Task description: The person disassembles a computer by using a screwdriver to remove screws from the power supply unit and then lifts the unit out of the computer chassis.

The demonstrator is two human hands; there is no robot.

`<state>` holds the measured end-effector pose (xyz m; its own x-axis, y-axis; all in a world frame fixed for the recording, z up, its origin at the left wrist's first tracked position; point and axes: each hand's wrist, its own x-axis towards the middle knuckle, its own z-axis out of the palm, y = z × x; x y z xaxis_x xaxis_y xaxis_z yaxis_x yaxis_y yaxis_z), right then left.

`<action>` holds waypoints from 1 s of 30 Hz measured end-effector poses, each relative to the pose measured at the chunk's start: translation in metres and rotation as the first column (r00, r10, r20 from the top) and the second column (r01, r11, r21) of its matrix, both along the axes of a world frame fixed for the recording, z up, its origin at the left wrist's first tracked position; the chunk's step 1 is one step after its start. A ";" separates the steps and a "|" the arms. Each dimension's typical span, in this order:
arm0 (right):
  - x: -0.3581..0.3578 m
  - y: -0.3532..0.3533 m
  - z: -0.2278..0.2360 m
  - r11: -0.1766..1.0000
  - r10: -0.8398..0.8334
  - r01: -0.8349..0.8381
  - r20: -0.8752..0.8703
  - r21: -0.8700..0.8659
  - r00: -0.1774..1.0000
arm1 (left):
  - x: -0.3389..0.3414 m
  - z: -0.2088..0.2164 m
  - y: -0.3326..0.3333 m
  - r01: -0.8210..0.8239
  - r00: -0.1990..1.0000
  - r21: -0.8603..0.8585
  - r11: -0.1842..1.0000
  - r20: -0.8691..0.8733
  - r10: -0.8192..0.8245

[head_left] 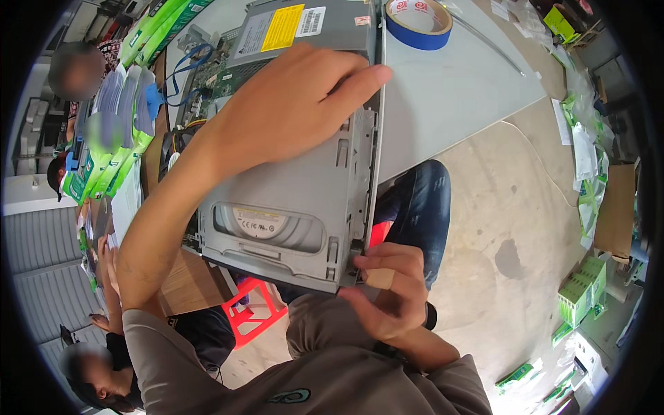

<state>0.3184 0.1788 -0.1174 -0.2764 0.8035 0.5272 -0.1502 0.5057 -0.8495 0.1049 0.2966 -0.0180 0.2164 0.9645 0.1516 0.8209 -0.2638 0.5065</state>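
Note:
An opened grey metal computer case [277, 266] lies before me, its front edge toward my body. Through a slot in its metal bay shows a silver drive [259, 223] with a round label. My left hand [297, 104] reaches across the case, palm down, thumb and forefinger drawn together at the right rim; its other fingers are hidden. At the near right corner my right hand [391, 287] has its fingers curled around the edge, with a tan bandage on one finger. A small dark piece shows at its fingertips. Beyond my left hand sits a boxy drive [280, 31] with yellow and white labels.
A blue tape roll [418, 24] and a thin metal rod [491, 45] lie on the grey table [456, 104]. Left of the case are a circuit board [225, 76], blue cable [183, 66] and green-and-white packages [121, 131]. A red stool [256, 315] and two people are at left.

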 end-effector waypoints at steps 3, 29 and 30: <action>0.002 0.003 0.000 0.999 0.028 -0.027 0.007 -0.023 1.000 | 0.001 0.006 0.001 -0.009 1.000 -0.068 0.998 0.019 0.011; -0.007 0.030 -0.028 0.973 0.226 -0.207 -0.253 0.099 0.941 | -0.003 0.016 0.006 -0.001 1.000 -0.189 0.982 0.013 0.004; -0.008 0.030 -0.030 0.974 0.224 -0.207 -0.266 0.090 0.938 | -0.003 0.016 0.007 -0.004 1.000 -0.200 0.980 0.003 0.005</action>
<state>0.3101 0.2091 -0.1475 -0.2780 0.7052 0.6522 -0.4828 0.4844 -0.7295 0.1020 0.3031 -0.0021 0.2119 0.9763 -0.0435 0.8201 -0.1535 0.5512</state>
